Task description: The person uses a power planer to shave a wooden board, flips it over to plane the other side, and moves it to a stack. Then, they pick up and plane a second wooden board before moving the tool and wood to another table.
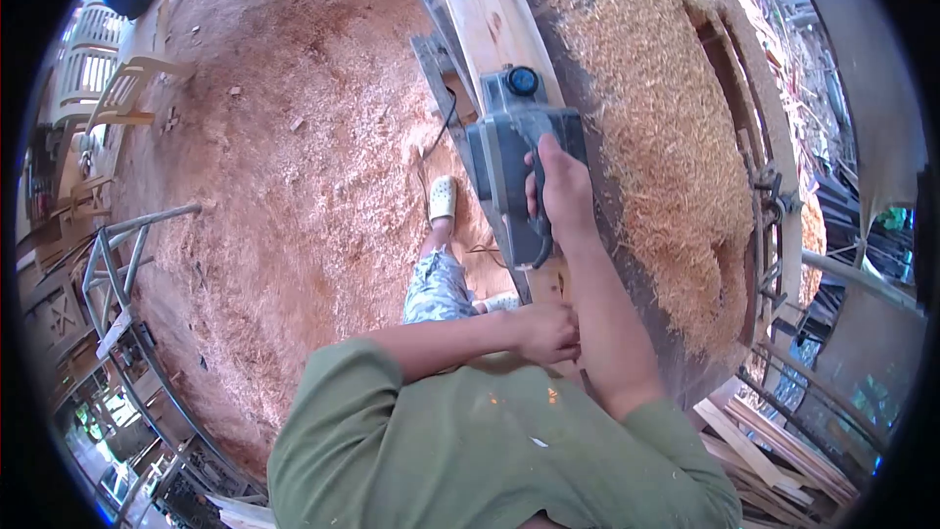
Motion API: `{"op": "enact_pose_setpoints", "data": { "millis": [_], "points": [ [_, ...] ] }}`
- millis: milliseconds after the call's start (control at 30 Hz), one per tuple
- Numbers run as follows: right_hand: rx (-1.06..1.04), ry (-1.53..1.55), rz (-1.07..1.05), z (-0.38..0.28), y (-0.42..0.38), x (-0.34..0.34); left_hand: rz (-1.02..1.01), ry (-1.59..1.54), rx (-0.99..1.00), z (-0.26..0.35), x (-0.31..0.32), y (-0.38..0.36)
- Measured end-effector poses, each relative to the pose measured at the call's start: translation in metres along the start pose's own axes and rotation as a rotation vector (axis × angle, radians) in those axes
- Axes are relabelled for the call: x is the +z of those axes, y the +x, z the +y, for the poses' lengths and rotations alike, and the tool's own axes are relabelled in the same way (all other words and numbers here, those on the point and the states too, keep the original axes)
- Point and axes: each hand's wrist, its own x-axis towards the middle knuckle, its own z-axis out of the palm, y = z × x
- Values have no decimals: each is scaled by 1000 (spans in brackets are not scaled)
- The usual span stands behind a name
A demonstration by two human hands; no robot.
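Note:
My right hand (568,184) is wrapped round the rear handle of a dark electric hand planer (501,152), its thumb on top. The planer, with a round blue-topped front knob (523,81), rests on a long pale wooden board (486,10). The board runs away from me along a workbench, and its near part shows behind the planer. My left hand (550,333) is closed in a fist close to my body, beside the board's near end. Whatever its fingers hold, if anything, is hidden. A dark cord (443,125) hangs left of the planer.
Wood shavings (676,167) heap along the bench's right side, and more cover the ground (294,167) at left. A metal frame (117,255) and wooden chairs (108,73) stand at left. Loose wood strips (774,451) lie at lower right. My feet (443,198) are beside the bench.

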Motion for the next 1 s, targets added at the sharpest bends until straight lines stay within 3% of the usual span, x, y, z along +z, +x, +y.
{"op": "enact_pose_setpoints", "data": {
  "millis": [67, 100, 167, 200, 267, 400, 467, 533, 633, 733, 800, 933, 1000],
  "points": [
    [5, -3, 3, -17, 31, 15, 367, 129, 129, -39, 9, 21],
    [16, -4, 11, -27, 46, 21, 372, 144, 135, -44, -9, 25],
    [-3, -18, 6, -43, 68, 31, 60, 36, -342, -50, -47, 35],
    [-5, -30, 9, -50, 79, 36, 66, 41, -342, -66, -42, 33],
    [-18, -35, 7, -65, 102, 47, 341, 422, 128, -103, -8, 23],
    [-67, -40, -9, -94, 151, 70, 210, 330, 27, -91, -20, 27],
    [-68, -49, -7, -111, 174, 82, -130, 242, -164, -70, -47, 30],
    [-95, -58, -23, -127, 202, 96, -135, 292, -139, -85, -28, 30],
    [-121, -62, -32, -152, 240, 117, 267, 169, 59, -103, -6, 28],
    [-144, -67, -48, -175, 279, 136, 171, 127, 22, -100, -15, 28],
    [-176, -86, -61, -190, 306, 148, 209, 85, 26, -105, -7, 28],
    [-238, -59, -41, -225, 350, 173, 235, 42, 83, -110, -9, 27],
    [-262, -133, -12, -240, 365, 182, 148, 26, 133, -115, -8, 26]
  ]
}}
